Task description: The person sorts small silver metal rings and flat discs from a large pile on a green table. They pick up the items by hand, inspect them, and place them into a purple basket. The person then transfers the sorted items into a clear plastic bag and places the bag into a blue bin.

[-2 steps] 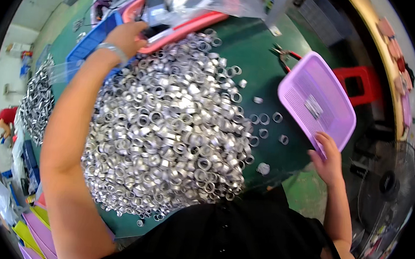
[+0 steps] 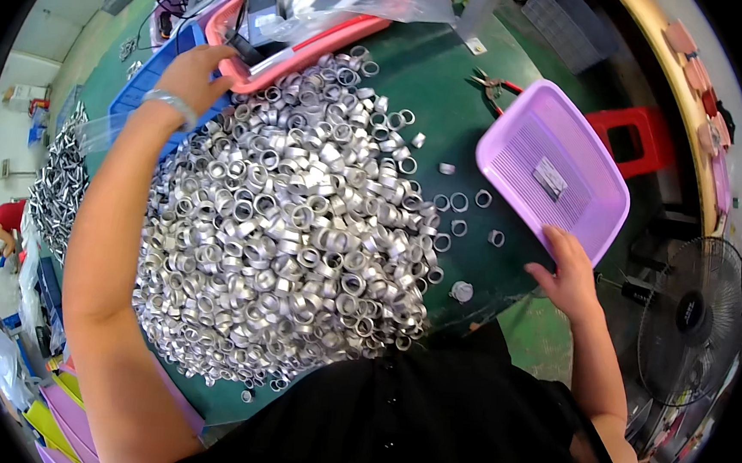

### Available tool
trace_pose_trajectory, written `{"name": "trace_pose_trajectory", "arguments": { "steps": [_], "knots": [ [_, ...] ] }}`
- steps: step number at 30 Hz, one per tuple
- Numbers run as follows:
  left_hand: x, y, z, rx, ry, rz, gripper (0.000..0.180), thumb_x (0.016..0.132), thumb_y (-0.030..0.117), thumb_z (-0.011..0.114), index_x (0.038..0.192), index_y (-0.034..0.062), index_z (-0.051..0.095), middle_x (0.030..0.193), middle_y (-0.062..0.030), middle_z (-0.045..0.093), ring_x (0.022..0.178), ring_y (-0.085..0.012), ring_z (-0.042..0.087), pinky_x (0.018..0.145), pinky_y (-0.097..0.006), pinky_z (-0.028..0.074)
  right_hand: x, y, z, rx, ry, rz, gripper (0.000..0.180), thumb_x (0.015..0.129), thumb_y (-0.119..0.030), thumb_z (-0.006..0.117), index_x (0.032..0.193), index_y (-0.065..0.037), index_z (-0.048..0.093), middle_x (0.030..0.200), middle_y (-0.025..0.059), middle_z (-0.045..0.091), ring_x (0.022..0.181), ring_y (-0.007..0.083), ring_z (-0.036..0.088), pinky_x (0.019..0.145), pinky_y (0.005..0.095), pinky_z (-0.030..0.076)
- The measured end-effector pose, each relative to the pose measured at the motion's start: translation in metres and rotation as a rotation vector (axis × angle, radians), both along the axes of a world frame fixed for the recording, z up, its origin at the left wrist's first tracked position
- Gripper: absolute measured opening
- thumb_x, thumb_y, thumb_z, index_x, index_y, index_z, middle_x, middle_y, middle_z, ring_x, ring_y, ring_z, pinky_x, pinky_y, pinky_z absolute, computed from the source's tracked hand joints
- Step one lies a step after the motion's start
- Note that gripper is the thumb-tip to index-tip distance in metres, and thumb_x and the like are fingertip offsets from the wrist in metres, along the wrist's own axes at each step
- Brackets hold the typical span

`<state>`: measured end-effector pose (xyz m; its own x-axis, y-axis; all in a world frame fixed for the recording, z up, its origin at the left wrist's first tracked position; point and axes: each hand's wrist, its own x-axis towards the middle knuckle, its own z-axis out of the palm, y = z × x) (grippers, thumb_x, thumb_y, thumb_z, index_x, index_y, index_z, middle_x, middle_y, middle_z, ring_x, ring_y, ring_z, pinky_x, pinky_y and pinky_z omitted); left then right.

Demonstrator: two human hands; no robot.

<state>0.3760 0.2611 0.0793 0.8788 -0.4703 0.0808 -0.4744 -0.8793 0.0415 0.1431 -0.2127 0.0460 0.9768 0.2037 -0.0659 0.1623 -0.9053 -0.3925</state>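
Note:
A big heap of silvery metal rings (image 2: 294,218) covers the middle of the green table (image 2: 438,73). My left hand (image 2: 194,80), a clear band at its wrist, is over the blue basket (image 2: 154,74) at the far left. Its fingers point toward the corner of the pink basket (image 2: 314,54), thumb and fingers apart, with nothing visible between them. On the right, my right hand (image 2: 570,280) has its fingers over the near rim of a purple basket (image 2: 596,153); its thumb sticks out to the side. A pale label-like piece (image 2: 550,177) lies inside that basket.
Red-handled pliers (image 2: 494,90) lie beside the purple basket, and several loose rings (image 2: 459,203) are scattered nearby. A red stool (image 2: 631,142) and a fan (image 2: 690,314) stand to the right. Dark metal pieces (image 2: 57,188) are piled far left. Another person (image 2: 6,227) is at the left edge.
My left hand has drawn back slightly to the left from the pink basket. The whole view has shifted a little left; my right hand stays at the purple basket's rim.

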Motion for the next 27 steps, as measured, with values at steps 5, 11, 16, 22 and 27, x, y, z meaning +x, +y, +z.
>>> {"name": "trace_pose_trajectory", "arguments": {
  "steps": [5,11,16,22,27],
  "knots": [
    [-0.064,0.018,0.034,-0.006,0.054,0.181,0.036,0.072,0.015,0.061,0.106,0.0034,0.054,0.090,-0.0130,0.058,0.066,-0.0224,0.055,0.062,-0.032,0.044,0.006,-0.002,-0.029,-0.057,-0.114,0.096,0.037,0.071,-0.013,0.063,0.104,-0.001,0.052,0.095,0.0141,0.057,0.086,0.0308,0.053,0.073,0.0363,0.043],
    [-0.183,0.051,0.075,-0.090,-0.025,0.428,0.031,0.074,0.016,0.061,0.103,0.0049,0.056,0.088,-0.0122,0.059,0.060,-0.0207,0.051,0.058,-0.030,0.043,0.004,0.002,-0.024,-0.050,-0.201,0.137,0.044,0.073,-0.011,0.062,0.113,-0.001,0.048,0.112,0.0176,0.051,0.102,0.0334,0.048,0.087,0.0373,0.038],
    [-0.328,0.074,0.076,-0.143,-0.061,0.849,0.024,0.074,0.014,0.060,0.096,0.0027,0.059,0.085,-0.0139,0.060,0.059,-0.0239,0.055,0.057,-0.031,0.045,0.007,0.024,-0.019,0.116,-0.264,0.276,0.040,0.077,-0.006,0.056,0.115,0.000,0.047,0.119,0.0168,0.046,0.109,0.0323,0.044,0.090,0.0361,0.035],
    [-0.468,0.072,0.038,-0.285,-0.090,1.232,0.023,0.074,0.012,0.060,0.094,0.0007,0.060,0.076,-0.0144,0.061,0.060,-0.0226,0.058,0.058,-0.029,0.046,0.004,0.074,-0.008,0.205,-0.316,0.483,0.032,0.079,-0.003,0.052,0.110,0.001,0.049,0.121,0.0159,0.045,0.113,0.0315,0.042,0.094,0.0369,0.032],
    [-0.538,0.048,0.013,-0.328,-0.103,1.319,0.021,0.077,0.009,0.059,0.096,-0.0008,0.059,0.080,-0.0126,0.062,0.067,-0.0158,0.058,0.061,-0.026,0.046,0.004,0.106,-0.005,0.252,-0.430,0.632,0.034,0.074,0.000,0.055,0.108,0.000,0.050,0.119,0.0174,0.046,0.110,0.0334,0.043,0.094,0.0395,0.031]
  ]
}}
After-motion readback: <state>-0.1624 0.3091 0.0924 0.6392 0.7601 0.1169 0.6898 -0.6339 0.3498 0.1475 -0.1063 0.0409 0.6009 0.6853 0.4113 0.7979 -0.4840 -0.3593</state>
